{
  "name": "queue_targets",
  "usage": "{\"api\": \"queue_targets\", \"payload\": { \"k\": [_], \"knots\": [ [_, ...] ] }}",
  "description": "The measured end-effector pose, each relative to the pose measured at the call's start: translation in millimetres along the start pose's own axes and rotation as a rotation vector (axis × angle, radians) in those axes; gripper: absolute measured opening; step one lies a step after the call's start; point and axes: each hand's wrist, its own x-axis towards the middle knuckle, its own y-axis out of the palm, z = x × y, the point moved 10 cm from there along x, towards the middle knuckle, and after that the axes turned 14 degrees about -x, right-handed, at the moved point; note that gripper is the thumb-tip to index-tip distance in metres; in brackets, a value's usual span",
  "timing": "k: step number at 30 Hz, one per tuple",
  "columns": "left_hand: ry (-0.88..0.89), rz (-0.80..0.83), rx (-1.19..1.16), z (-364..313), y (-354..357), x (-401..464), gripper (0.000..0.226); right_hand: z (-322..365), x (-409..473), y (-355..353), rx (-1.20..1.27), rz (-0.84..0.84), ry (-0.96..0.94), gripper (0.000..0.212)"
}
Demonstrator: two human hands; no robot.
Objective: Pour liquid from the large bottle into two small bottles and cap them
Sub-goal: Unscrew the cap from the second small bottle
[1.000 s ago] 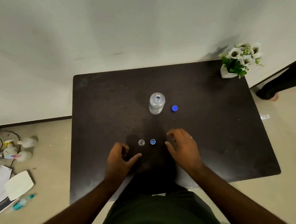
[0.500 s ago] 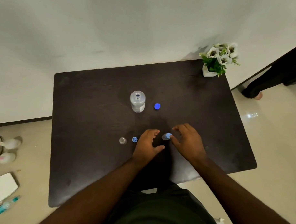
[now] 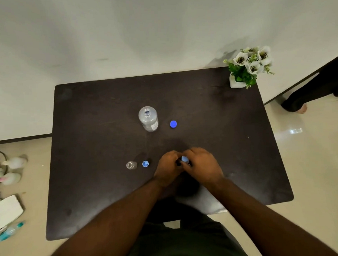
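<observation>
Both hands, left and right, pinch 1 small clear bottle's pale blue cap

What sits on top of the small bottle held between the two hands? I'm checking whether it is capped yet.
A light blue cap sits on top, between the left hand and right hand. The small bottle beneath is covered by the fingers, so whether the cap is tight cannot be seen.

A white pot of white flowers stands on the dark desk at its far right corner, while papers and a teal-capped bottle lie on the floor at left.
</observation>
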Motion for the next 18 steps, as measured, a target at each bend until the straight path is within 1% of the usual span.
{"api": "queue_targets", "payload": {
  "k": [1,3,6,8,11,13,15,18],
  "knots": [
    [0.012,-0.028,-0.008,-4,-3,0,0.043,0,1,-10,0.015,-0.042,-0.01,0.023],
    [0.03,-0.101,-0.051,-20,-15,0,0.034,-2,4,-40,0.078,-0.14,-0.027,0.017],
    [0.059,-0.203,-0.175,-64,-44,-2,0.018,2,10,-106,0.183,-0.312,-0.075,0.018],
    [0.115,-0.225,-0.279,-108,-69,-2,0.013,9,13,-162,0.285,-0.429,-0.125,0.022],
    [0.24,-0.239,-0.292,-183,-106,0,0.008,28,17,-235,0.428,-0.546,-0.206,0.027],
    [0.333,-0.286,-0.288,-233,-132,-2,0.015,43,19,-280,0.506,-0.601,-0.239,0.031],
    [0.382,-0.326,-0.32,-274,-156,-5,0.023,54,20,-322,0.558,-0.647,-0.25,0.033],
    [0.442,-0.369,-0.315,-327,-182,-13,0.041,73,20,-377,0.589,-0.695,-0.287,0.03]
  ]
}}
